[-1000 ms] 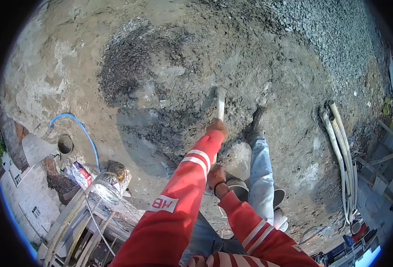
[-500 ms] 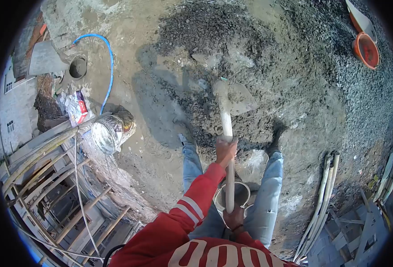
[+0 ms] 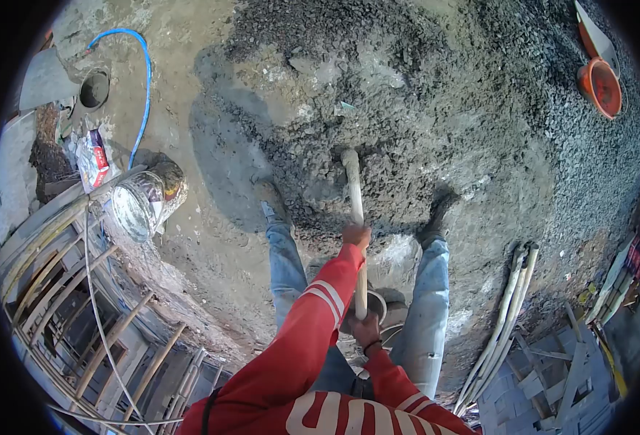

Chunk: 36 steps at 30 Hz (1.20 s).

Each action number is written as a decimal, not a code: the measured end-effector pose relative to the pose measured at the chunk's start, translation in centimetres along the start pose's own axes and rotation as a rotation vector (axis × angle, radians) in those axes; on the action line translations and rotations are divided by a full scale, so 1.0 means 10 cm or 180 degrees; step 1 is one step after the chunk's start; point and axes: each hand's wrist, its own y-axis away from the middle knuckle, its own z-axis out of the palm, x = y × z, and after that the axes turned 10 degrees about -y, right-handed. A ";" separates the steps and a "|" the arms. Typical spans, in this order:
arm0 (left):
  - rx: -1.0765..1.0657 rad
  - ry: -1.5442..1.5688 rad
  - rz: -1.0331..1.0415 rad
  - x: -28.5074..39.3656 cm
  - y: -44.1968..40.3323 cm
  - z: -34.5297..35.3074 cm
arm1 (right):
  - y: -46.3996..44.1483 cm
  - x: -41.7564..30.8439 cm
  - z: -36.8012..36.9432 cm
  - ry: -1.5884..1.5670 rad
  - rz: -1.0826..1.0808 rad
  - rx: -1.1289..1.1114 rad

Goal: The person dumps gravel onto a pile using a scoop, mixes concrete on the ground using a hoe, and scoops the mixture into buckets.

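The pale wooden handle (image 3: 355, 190) of a long tool runs from the wet grey mix (image 3: 400, 177) down between the legs. My left hand (image 3: 357, 237) is closed around its middle. Lower down, near the handle's rear end, my right hand (image 3: 366, 330) is wrapped round it. The tool's blade is not visible; the far end of the handle meets the mix. A round bucket (image 3: 380, 304) stands between the legs, partly hidden behind the handle and my right hand.
At left are a blue hose (image 3: 148, 87), a dirty white bucket (image 3: 133, 210), a bag (image 3: 94, 161) and wooden poles (image 3: 113, 341). An orange basin (image 3: 601, 88) lies by the gravel (image 3: 603, 167) at upper right. Long poles (image 3: 500, 326) lie at lower right.
The blade, lifted and visible half a second ago, is out of sight at the mix. My right hand has moved slightly up and left in view, with the handle. The view has shifted.
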 end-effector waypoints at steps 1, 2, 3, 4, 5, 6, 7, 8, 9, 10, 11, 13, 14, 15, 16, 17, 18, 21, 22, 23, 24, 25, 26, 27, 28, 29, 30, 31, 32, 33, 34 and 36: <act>-0.0251 0.0028 -0.0235 -0.16 0.19 0.05 | 0.28 -0.27 -0.04 0.0190 0.0033 0.0059; -0.0231 0.0473 -0.0284 -0.29 0.17 0.13 | 0.32 -0.15 0.03 0.0382 -0.0068 0.0185; -0.0121 0.0773 -0.0392 -0.43 0.29 0.14 | 0.46 0.06 0.09 0.0574 -0.0160 0.0317; -0.0033 0.1058 -0.0510 -0.58 0.44 0.11 | 0.63 0.11 0.14 0.0796 -0.0069 0.0364; -0.0150 0.1269 -0.0609 -0.50 0.57 -0.13 | 0.72 0.10 0.18 0.1012 0.0017 0.0418; -0.0447 0.1459 -0.0734 -0.28 0.68 -0.58 | 0.74 0.11 0.21 0.1007 0.0000 0.0408; -0.0696 0.1597 -0.0794 -0.07 0.74 -0.99 | 0.73 0.13 0.25 0.0888 -0.0012 0.0417; -0.0739 0.1737 -0.0718 0.16 0.72 -1.33 | 0.72 0.16 0.28 0.0768 -0.0013 0.0417; -0.0685 0.1875 -0.0559 0.41 0.62 -1.62 | 0.57 0.05 0.28 0.0717 -0.0272 0.0407; -0.0430 0.2021 -0.0277 0.63 0.39 -1.76 | 0.32 -0.17 0.27 0.0230 -0.0781 0.0355; -0.0185 0.2153 0.0017 0.85 0.16 -1.89 | 0.08 -0.52 0.24 0.0818 -0.0965 0.0445; 0.0062 0.2219 0.0665 1.47 -0.45 -2.25 | -0.60 -1.18 0.19 0.0553 -0.1238 0.0376; -0.0173 0.2729 0.0579 1.76 -0.80 -2.32 | -0.93 -1.56 0.19 0.0538 -0.1547 0.0490; 0.0185 0.2323 0.0848 1.95 -1.25 -2.26 | -1.34 -1.80 0.18 0.0619 -0.1842 0.0498; 0.0577 0.1900 0.1064 2.15 -1.70 -2.19 | -1.68 -2.07 0.15 0.0634 -0.1909 0.0391; 0.0846 0.1523 0.1145 2.30 -2.08 -2.08 | -1.96 -2.35 0.16 0.0269 -0.1810 0.0274; 0.1127 0.1140 0.1193 2.45 -2.48 -1.95 | -2.13 -2.56 0.16 0.0152 -0.1565 0.0110; 0.0983 -0.0177 0.1103 2.38 -2.80 -1.51 | -2.40 -2.45 0.30 0.0346 -0.1146 0.0145; 0.0631 -0.0370 0.0991 2.36 -2.69 -1.48 | -2.22 -2.35 0.30 0.0251 -0.1218 0.0284; 0.0277 -0.0579 0.0893 2.34 -2.56 -1.47 | -2.06 -2.25 0.28 0.0167 -0.0976 0.0329; -0.0132 -0.0219 0.0621 2.30 -2.16 -1.53 | -1.87 -2.10 0.25 0.0091 -0.0730 0.0366; 0.0145 0.0274 0.0126 2.19 -2.02 -1.37 | -1.66 -2.02 0.17 0.0080 -0.0622 0.0300; 0.0102 0.0383 -0.0039 2.04 -1.81 -1.24 | -1.44 -1.93 0.08 0.0077 -0.0539 0.0238; 0.0065 0.0492 -0.0206 1.89 -1.60 -1.11 | -1.25 -1.79 0.01 -0.0064 -0.0235 0.0075; 0.0216 0.0507 -0.0190 1.61 -1.49 -0.82 | -1.02 -1.66 -0.05 0.0156 -0.0201 0.0240; 0.0030 0.0387 -0.0313 1.61 -1.04 -1.05 | -0.94 -1.27 -0.06 0.0037 -0.0334 0.0153; -0.0214 0.0819 -0.0447 1.30 -0.85 -0.88 | -0.70 -1.07 -0.11 0.0242 -0.0382 0.0138; 0.0104 0.0982 -0.0195 0.88 -0.67 -0.58 | -0.52 -0.82 -0.09 0.0375 -0.0394 0.0198; -0.0279 0.1406 -0.0075 0.34 -0.62 -0.24 | -0.30 -0.62 -0.05 0.0587 -0.0256 0.0240; 0.0117 0.1509 -0.0010 0.34 -0.15 -0.53 | -0.01 -0.58 -0.02 0.0771 -0.0257 0.0364; -0.0582 0.1978 -0.0632 0.32 0.20 -0.81 | 0.13 -0.29 0.05 0.0747 -0.0274 0.0408; -0.1197 0.2735 -0.0986 -0.29 0.61 -0.70 | 0.50 0.11 0.23 0.0656 0.0000 0.0506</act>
